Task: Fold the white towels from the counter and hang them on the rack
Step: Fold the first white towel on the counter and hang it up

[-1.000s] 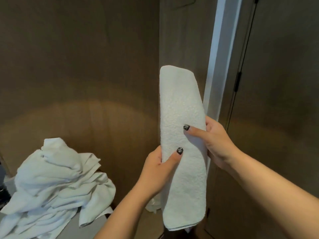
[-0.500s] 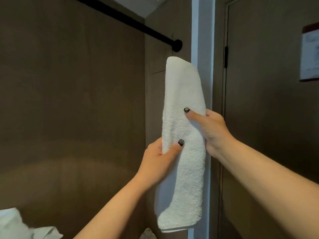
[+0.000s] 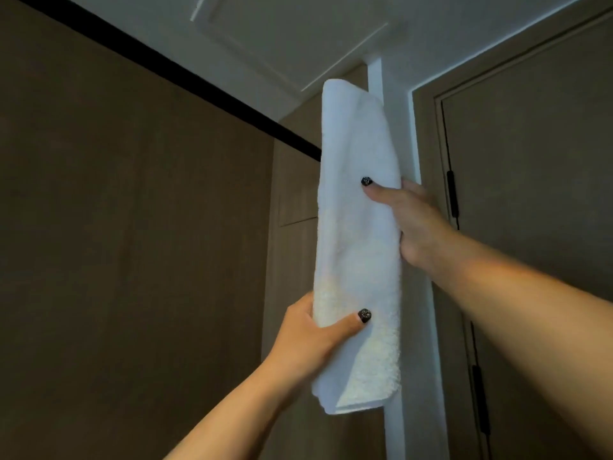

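Note:
A folded white towel [image 3: 358,234] stands upright in front of me, held high in both hands. My left hand [image 3: 315,336] grips its lower left edge, thumb across the front. My right hand [image 3: 411,217] grips the right edge higher up, thumb on the front and fingers behind. A black rack rod [image 3: 172,71] runs from the upper left down to the right and passes behind the towel's upper part. The towel's top end rises above the rod. Whether the towel touches the rod is hidden.
Brown panelled walls [image 3: 132,260] fill the left and back. A white door frame post [image 3: 394,127] stands just behind the towel, with a dark door [image 3: 530,194] to its right. The ceiling [image 3: 298,34] is close above.
Both hands have lifted the towel higher, its top now above the rod. The view tilted up, so the pile of towels on the counter has dropped out of sight.

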Demonstrator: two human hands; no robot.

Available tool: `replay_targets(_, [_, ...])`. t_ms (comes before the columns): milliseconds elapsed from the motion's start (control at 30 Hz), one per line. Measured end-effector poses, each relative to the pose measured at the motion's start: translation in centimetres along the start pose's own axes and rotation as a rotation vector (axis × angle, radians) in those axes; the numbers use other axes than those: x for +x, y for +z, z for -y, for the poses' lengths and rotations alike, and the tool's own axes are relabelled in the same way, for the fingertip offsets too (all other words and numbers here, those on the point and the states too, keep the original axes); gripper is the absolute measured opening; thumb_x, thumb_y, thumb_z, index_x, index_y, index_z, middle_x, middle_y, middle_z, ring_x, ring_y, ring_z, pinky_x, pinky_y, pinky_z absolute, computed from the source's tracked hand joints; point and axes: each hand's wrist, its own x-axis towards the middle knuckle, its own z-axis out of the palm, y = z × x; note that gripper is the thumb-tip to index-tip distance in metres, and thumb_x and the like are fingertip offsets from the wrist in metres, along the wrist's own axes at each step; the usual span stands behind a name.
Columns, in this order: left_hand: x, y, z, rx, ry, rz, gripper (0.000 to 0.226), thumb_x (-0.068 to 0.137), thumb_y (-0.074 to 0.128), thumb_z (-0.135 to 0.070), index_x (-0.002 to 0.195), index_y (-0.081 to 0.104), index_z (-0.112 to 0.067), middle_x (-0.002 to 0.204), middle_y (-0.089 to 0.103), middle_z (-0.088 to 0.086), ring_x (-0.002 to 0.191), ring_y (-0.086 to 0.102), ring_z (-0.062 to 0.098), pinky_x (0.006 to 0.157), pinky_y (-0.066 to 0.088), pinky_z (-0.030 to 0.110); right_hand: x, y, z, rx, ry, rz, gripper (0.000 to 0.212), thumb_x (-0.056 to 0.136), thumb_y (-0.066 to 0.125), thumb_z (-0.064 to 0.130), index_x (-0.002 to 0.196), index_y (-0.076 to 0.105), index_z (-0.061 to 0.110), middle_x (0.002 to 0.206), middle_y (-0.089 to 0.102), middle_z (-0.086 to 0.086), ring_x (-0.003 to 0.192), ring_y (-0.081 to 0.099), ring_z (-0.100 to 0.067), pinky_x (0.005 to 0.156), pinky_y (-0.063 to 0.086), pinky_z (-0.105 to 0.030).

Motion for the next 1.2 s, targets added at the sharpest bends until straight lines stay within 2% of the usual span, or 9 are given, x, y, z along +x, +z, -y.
replay_targets(133, [5.7,0.0,-0.1,0.024,0.113,-0.147,0.038,0.077,0.084,-0.025,0.110,0.067,-0.016,0.100,0.076,-0.001,0.091,0.073,0.016,0.082,0.060,0.038,5.9,0.3,0.0,0.013,-0.061,0.027,0.024,0.082,0.077,0.014,0.104,0.070,0.008,0.099,0.076,-0.007,0.089,0.073,-0.023,0.076,0.060,-0.039])
replay_targets(367, [13.9,-1.9,-2.4,0.223,0.394,-0.255,0.017,0.083,0.077,-0.020,0.096,0.068,-0.025,0.091,0.076,-0.010,0.082,0.072,0.003,0.068,0.058,0.021,14.7,1.6,0.2,0.104,-0.141,0.068,0.020,0.084,0.076,0.014,0.101,0.069,0.006,0.094,0.076,-0.008,0.081,0.074,-0.021,0.072,0.061,-0.037])
replay_targets(467, [17.0,-2.5,-2.9,0.326,0.445,-0.307,0.029,0.079,0.081,-0.027,0.104,0.065,-0.026,0.098,0.074,-0.008,0.088,0.072,0.006,0.076,0.060,0.030,18.2,2.1,0.0,0.142,-0.180,0.120,0.028,0.083,0.077,0.015,0.106,0.068,0.003,0.094,0.075,-0.010,0.079,0.074,-0.022,0.067,0.061,-0.035])
replay_targets(600, [19.6,-3.1,-3.2,0.435,0.431,-0.294,0.055,0.071,0.087,-0.032,0.117,0.057,-0.031,0.107,0.069,-0.013,0.093,0.068,0.000,0.075,0.059,0.023,21.8,2.6,-0.1,0.160,-0.198,0.140,0.033,0.083,0.078,0.017,0.110,0.066,0.002,0.098,0.074,-0.011,0.081,0.073,-0.023,0.066,0.062,-0.035])
replay_targets(800, [22.8,-4.4,-2.0,0.537,0.430,-0.362,0.056,0.072,0.087,-0.024,0.119,0.056,-0.029,0.111,0.069,-0.010,0.099,0.068,0.006,0.083,0.060,0.032,27.6,3.6,-2.5,0.167,-0.190,0.148,0.040,0.081,0.079,0.021,0.115,0.065,0.003,0.101,0.072,-0.011,0.085,0.072,-0.026,0.076,0.061,-0.041])
replay_targets(900, [23.5,-5.0,-1.1,0.578,0.459,-0.421,0.050,0.074,0.086,-0.022,0.114,0.058,-0.031,0.108,0.070,-0.010,0.095,0.069,0.003,0.080,0.060,0.030,29.4,4.6,-4.1,0.108,-0.220,0.143,0.044,0.082,0.077,0.024,0.119,0.063,0.004,0.106,0.070,-0.009,0.088,0.069,-0.024,0.077,0.059,-0.037])
replay_targets(1033, [24.2,-5.9,-0.5,0.593,0.506,-0.433,0.045,0.077,0.084,-0.023,0.114,0.060,-0.029,0.107,0.071,-0.009,0.095,0.070,0.006,0.081,0.060,0.033,30.5,5.7,-4.2,-0.201,-0.501,0.116,0.054,0.088,0.064,0.011,0.138,0.049,0.025,0.125,0.052,0.006,0.103,0.058,-0.016,0.071,0.050,-0.023])
replay_targets(1133, [24.8,-6.0,0.0,0.599,0.538,-0.431,0.044,0.077,0.084,-0.026,0.114,0.061,-0.029,0.106,0.071,-0.009,0.096,0.070,0.007,0.082,0.060,0.036,30.6,6.0,-3.6,-0.459,-0.621,0.166,0.033,0.090,0.051,0.003,0.102,0.071,0.027,0.119,0.062,0.003,0.102,0.060,-0.014,0.079,0.052,-0.023])
replay_targets(1200, [25.1,-6.2,0.5,0.596,0.570,-0.433,0.044,0.077,0.084,-0.025,0.115,0.061,-0.028,0.105,0.072,-0.010,0.096,0.070,0.005,0.082,0.060,0.034,30.5,5.9,-3.6,-0.543,-0.614,0.248,0.029,0.094,0.048,0.008,0.077,0.066,0.022,0.093,0.064,0.003,0.084,0.059,-0.011,0.070,0.049,-0.018])
